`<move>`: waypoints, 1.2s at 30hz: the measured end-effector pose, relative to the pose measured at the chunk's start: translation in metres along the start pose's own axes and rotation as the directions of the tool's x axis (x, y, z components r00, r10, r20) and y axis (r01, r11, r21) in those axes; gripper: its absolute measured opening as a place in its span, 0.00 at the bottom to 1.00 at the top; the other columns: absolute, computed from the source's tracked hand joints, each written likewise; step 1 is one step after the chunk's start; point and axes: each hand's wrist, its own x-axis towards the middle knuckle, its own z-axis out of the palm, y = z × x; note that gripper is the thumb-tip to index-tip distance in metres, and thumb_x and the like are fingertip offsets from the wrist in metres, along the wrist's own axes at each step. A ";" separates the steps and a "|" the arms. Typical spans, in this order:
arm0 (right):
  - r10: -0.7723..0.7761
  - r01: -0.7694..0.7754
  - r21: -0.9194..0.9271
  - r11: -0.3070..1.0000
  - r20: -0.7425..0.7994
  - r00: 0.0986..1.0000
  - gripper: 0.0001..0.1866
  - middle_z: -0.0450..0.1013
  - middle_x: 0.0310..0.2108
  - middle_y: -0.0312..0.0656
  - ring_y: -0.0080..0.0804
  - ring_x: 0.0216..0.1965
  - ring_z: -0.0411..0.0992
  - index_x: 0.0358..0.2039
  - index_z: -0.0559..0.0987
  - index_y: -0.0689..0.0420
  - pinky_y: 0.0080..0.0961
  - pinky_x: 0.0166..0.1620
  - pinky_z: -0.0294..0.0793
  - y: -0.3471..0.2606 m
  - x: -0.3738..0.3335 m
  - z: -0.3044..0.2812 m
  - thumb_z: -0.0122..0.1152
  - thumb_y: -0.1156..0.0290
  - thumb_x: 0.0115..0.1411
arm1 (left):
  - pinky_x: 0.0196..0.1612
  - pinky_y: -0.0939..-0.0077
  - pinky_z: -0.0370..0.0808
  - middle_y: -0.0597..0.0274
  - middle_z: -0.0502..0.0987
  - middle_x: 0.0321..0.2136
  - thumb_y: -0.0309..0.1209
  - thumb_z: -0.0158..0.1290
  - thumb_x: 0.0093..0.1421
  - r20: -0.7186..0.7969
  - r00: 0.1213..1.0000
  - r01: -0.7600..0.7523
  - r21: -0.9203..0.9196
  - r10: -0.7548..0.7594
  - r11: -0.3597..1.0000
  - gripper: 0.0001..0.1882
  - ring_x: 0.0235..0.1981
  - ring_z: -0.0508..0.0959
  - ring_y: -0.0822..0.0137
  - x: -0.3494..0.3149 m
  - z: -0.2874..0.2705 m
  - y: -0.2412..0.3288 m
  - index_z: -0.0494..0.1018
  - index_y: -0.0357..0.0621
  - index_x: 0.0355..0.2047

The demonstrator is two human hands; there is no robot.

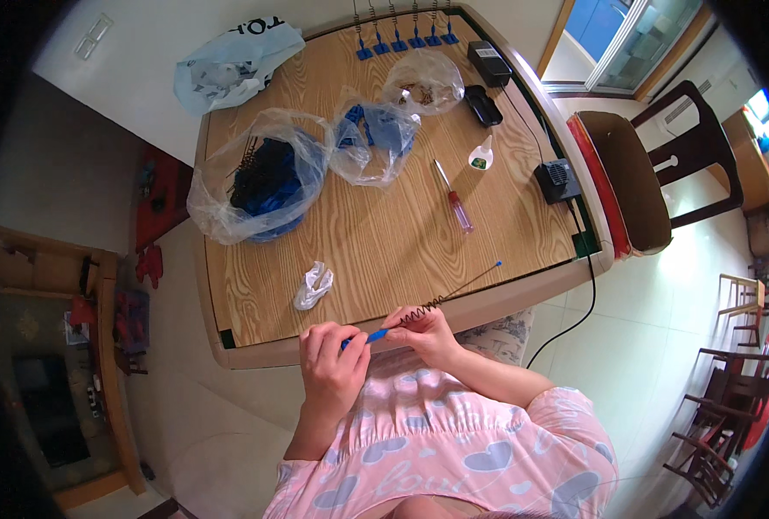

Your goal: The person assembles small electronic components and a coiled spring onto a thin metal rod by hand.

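Note:
At the table's near edge both my hands are closed round one small piece. My left hand [334, 359] grips a blue plastic part [378, 335], its far end hidden by the fingers. My right hand [428, 336] pinches where a dark coiled spring wire [421, 310] meets that part. The wire runs straight on to the upper right and ends in a small blue tip [499, 264]. A crumpled white scrap [314, 286] lies on the wooden table [402, 233] just beyond my left hand. Farther off are a screwdriver [456, 203] with a see-through handle and a small white glue bottle [481, 156].
See-through bags hold dark springs with blue parts [263, 186], more blue pieces [371, 130] and brownish bits [421, 91]. Several blue bases with springs [399, 45] line the far edge. Black devices [557, 180] with a cord, a black case [483, 107] and a cardboard box [631, 186] are at right.

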 end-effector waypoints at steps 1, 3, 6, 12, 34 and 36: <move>-0.030 0.030 0.000 1.000 0.028 0.999 0.06 0.75 0.35 0.40 0.22 0.36 0.73 0.35 0.79 0.64 0.19 0.42 0.72 0.001 -0.001 -0.002 0.62 0.81 0.56 | 0.46 0.60 0.67 0.65 0.73 0.32 0.24 0.62 0.44 -0.006 0.999 -0.038 0.019 0.038 0.999 0.12 0.39 0.72 0.61 0.000 -0.001 0.000 0.76 0.43 0.31; -0.058 0.058 -0.001 0.998 0.060 0.997 0.05 0.75 0.36 0.40 0.22 0.37 0.73 0.36 0.79 0.65 0.19 0.42 0.73 0.001 -0.003 -0.003 0.60 0.81 0.58 | 0.45 0.60 0.68 0.64 0.73 0.32 0.22 0.62 0.42 -0.025 0.998 -0.050 0.028 0.051 0.998 0.13 0.38 0.73 0.60 0.002 -0.003 0.004 0.76 0.43 0.31; -0.034 0.034 0.047 0.998 0.013 0.999 0.06 0.74 0.36 0.44 0.26 0.37 0.72 0.34 0.79 0.65 0.20 0.41 0.71 0.000 -0.005 -0.001 0.61 0.85 0.54 | 0.45 0.59 0.68 0.64 0.74 0.32 0.21 0.63 0.41 -0.042 0.997 -0.070 0.038 0.071 0.997 0.14 0.38 0.73 0.59 0.003 -0.004 0.006 0.77 0.43 0.31; -0.050 0.049 0.067 0.997 0.008 0.999 0.07 0.74 0.36 0.45 0.27 0.37 0.72 0.34 0.78 0.65 0.21 0.41 0.72 0.000 -0.006 0.000 0.60 0.86 0.54 | 0.45 0.59 0.68 0.64 0.73 0.32 0.21 0.63 0.41 -0.042 0.995 -0.086 0.041 0.087 0.995 0.14 0.38 0.73 0.59 0.002 -0.003 0.006 0.77 0.43 0.31; 0.219 -0.219 0.005 0.976 -0.038 0.975 0.05 0.76 0.30 0.38 0.21 0.31 0.72 0.32 0.79 0.63 0.19 0.38 0.72 0.007 0.004 -0.008 0.64 0.75 0.57 | 0.33 0.71 0.71 0.58 0.76 0.26 0.22 0.61 0.46 0.240 0.916 0.388 -0.313 -0.323 0.867 0.06 0.30 0.76 0.61 -0.008 0.016 -0.013 0.77 0.36 0.26; 0.213 -0.212 0.020 0.977 -0.045 0.976 0.05 0.76 0.30 0.38 0.21 0.32 0.72 0.32 0.79 0.63 0.19 0.38 0.71 0.007 0.003 -0.007 0.64 0.75 0.57 | 0.33 0.71 0.71 0.59 0.76 0.26 0.22 0.61 0.46 0.237 0.917 0.384 -0.302 -0.321 0.873 0.06 0.30 0.76 0.61 -0.007 0.015 -0.012 0.77 0.36 0.26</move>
